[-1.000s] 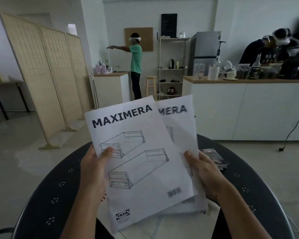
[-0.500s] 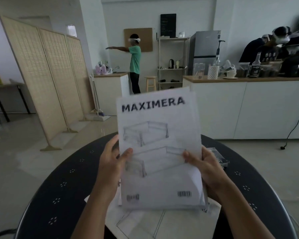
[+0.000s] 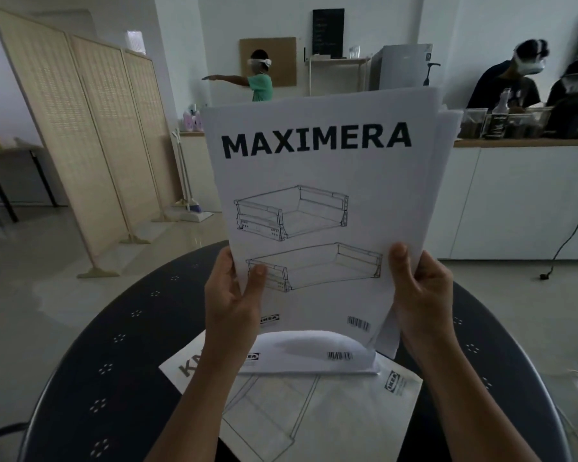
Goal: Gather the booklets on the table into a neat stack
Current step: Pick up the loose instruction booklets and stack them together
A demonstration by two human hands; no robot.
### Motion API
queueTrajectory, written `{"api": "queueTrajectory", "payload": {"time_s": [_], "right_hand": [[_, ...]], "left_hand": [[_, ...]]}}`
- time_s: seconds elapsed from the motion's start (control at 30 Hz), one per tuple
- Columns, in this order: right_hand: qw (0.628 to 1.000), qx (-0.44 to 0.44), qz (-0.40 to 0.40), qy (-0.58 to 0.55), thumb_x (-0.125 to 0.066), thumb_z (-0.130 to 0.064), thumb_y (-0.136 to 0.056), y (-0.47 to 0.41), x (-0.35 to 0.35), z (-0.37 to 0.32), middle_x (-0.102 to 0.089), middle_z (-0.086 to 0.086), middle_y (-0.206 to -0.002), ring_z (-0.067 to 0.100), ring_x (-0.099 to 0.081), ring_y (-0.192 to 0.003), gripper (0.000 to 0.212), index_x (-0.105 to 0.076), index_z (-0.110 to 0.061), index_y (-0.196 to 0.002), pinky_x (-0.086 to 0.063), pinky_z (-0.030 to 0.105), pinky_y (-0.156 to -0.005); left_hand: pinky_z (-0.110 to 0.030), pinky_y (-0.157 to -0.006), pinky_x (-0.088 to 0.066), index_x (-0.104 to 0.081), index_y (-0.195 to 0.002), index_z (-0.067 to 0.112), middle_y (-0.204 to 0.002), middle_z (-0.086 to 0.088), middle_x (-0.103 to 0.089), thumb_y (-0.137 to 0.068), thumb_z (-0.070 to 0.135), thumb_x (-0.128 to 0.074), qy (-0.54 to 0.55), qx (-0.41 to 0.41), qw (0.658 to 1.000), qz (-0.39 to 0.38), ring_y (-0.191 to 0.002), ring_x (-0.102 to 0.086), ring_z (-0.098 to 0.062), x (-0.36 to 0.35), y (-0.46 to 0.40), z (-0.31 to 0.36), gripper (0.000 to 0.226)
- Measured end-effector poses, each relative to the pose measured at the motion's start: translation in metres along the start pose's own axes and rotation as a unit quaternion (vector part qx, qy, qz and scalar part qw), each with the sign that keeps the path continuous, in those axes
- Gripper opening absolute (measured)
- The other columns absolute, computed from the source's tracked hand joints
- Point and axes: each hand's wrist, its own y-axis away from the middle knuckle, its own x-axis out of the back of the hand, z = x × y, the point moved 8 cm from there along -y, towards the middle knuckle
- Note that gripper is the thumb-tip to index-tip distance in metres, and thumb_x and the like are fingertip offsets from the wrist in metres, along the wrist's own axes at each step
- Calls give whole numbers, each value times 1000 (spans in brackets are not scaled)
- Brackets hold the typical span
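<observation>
Round dark table (image 3: 90, 388) with small dotted perforation marks fills the near half of the scene, its far rim curving behind the raised papers. White counter (image 3: 514, 201) with a wooden top stands at far right; a three-panel woven beige folding screen (image 3: 90, 138) stands at far left on the pale floor.

Upright bundle of white paper booklets (image 3: 321, 208), front cover printed MAXIMERA above two line drawings of drawers, is held above the middle of the table, facing the camera. The edges of further sheets show behind the front cover along its right side, slightly offset. The bundle's lower edge curls forward and touches a flat white booklet (image 3: 317, 411) that lies on the near part of the table, printed with a large line drawing and a logo at its right corner.

Left hand (image 3: 232, 305) grips the bundle's lower left edge, thumb pressed on the front cover, other fingers hidden behind the paper. Right hand (image 3: 421, 291) grips the lower right edge likewise, thumb on the front, fingers wrapped behind.

Two persons wearing headsets appear in the far background: one in a green shirt (image 3: 260, 82) with an arm extended leftward, one in dark clothing (image 3: 511, 81) behind the counter.
</observation>
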Motion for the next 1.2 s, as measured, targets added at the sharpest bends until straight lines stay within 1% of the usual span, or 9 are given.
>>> {"api": "queueTrajectory", "payload": {"time_s": [0.07, 0.17, 0.3, 0.4, 0.53, 0.7, 1.0, 1.1, 1.2], "right_hand": [[1000, 8, 12, -7, -65, -70, -73, -2, 4, 0, -63, 8, -67, 25, -61, -62, 72, -57, 1, -71, -58, 42, -57], [1000, -11, 9, 21, -60, -49, -81, -2, 3, 5, -69, -5, -67, 13, -67, -60, 38, -63, -12, -72, -60, 37, -58], [985, -66, -78, 138, -73, -30, -83, 2, -11, 31, -70, -13, -73, -3, -70, -61, 10, -64, -31, -79, -59, 21, -52], [989, -28, -63, 129, -68, -13, -91, 0, -9, 27, -72, -18, -66, -7, -69, -64, 22, -62, -32, -82, -56, 14, -52], [993, -48, -63, 85, -64, -13, -94, 0, -8, 32, -74, -29, -71, -3, -72, -69, 17, -65, -29, -86, -55, 13, -53], [992, -73, -65, 82, -61, -15, -95, 1, -10, 38, -75, -25, -73, -4, -72, -69, 16, -66, -29, -89, -56, 14, -53], [982, -106, -79, 134, -59, -21, -97, 2, -9, 56, -76, -15, -75, -3, -72, -70, 15, -65, -34, -93, -57, 17, -52], [981, -101, -68, 150, -55, -18, -99, 0, -4, 54, -71, -19, -82, -9, -69, -73, 24, -60, -41, -93, -55, 14, -53], [976, -114, -60, 173, -50, -14, -102, -1, 1, 60, -71, -17, -89, -9, -69, -72, 26, -61, -38, -102, -54, 13, -54]], "left_hand": [[-26, -69, -62, -57, -111, 24, -104, 12, -72, -93, 17, -57, 5, -18, 1000, 4, -94, -72, -13, -1, 0, 5, 19], [-24, -74, -61, -58, -116, 17, -104, 10, -73, -93, 16, -58, 5, -7, 1000, 3, -97, -72, -11, -2, 0, -3, 23], [-22, -78, -60, -59, -120, 16, -109, 2, -71, -92, 24, -56, -41, 50, 998, -25, -99, -71, -6, -9, 7, -31, 29], [-23, -75, -61, -57, -117, 22, -102, 7, -72, -93, 26, -56, -49, 29, 998, -18, -95, -70, -2, -8, 3, -23, 24], [-22, -76, -61, -57, -120, 18, -103, 7, -71, -95, 26, -55, -60, 29, 998, -20, -97, -70, -4, -8, 4, -26, 26], [-16, -68, -58, -54, -119, 20, -106, 10, -68, -99, 27, -53, -89, 41, 995, -20, -91, -68, 4, -10, 6, -33, 21], [-14, -64, -52, -59, -108, 13, -95, 5, -69, -102, 18, -54, -160, 97, 982, -34, -85, -67, -5, -9, 2, -53, 9], [-26, -82, -56, -63, -113, 18, -111, 2, -65, -96, 36, -60, -310, 133, 939, -61, -103, -66, -18, 1, 0, -67, 24], [-48, -106, -39, -50, -139, 20, -140, -5, -51, -89, 62, -55, -520, 238, 811, -121, -130, -48, -30, 15, 12, -86, 65]]}}
